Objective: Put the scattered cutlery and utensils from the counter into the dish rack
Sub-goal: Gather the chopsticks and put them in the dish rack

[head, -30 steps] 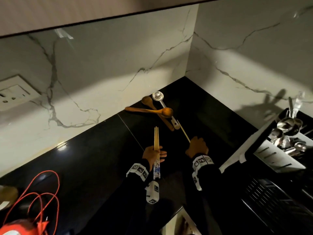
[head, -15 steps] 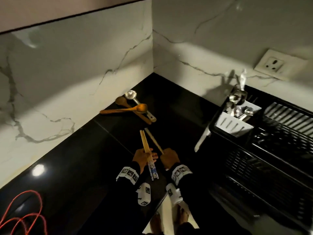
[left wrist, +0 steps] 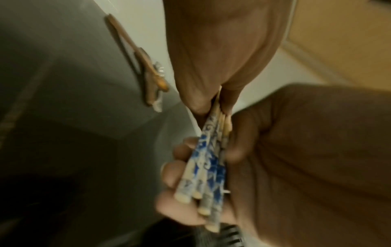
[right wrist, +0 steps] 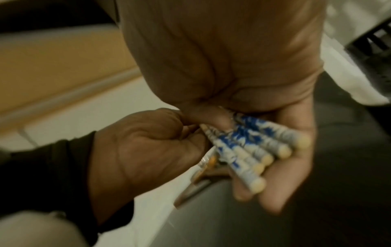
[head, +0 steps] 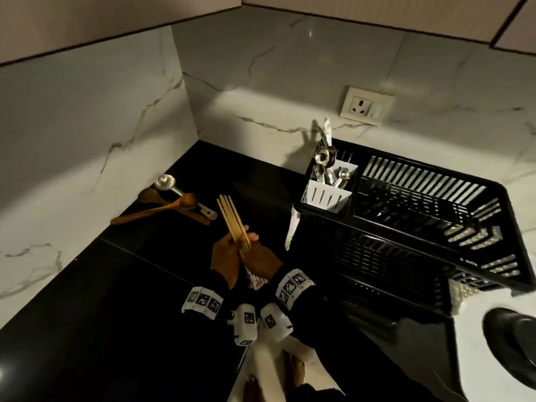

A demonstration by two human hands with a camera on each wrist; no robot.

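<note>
Both hands meet over the black counter [head: 121,285] and grip one bundle of wooden chopsticks [head: 233,220] with blue-and-white patterned ends. My left hand [head: 226,253] curls round the shafts on the left and my right hand [head: 261,258] on the right. In the left wrist view the patterned chopsticks [left wrist: 208,167] fan out over the right hand's fingers [left wrist: 175,177]. The right wrist view shows the chopsticks [right wrist: 249,145] across the right palm, with the left hand [right wrist: 148,150] alongside. Two wooden spoons [head: 162,208] and a metal scoop [head: 165,181] lie by the left wall.
A black dish rack [head: 493,216] stands to the right, with a white cutlery holder [head: 324,197] full of metal spoons at its near-left corner. A white utensil [head: 292,227] leans against the rack. A dark round object [head: 513,343] sits at the lower right. The counter edge runs just behind my wrists.
The hands came together, joining the chopsticks they held apart into one bundle. The view swung right, bringing the dish rack fully into sight.
</note>
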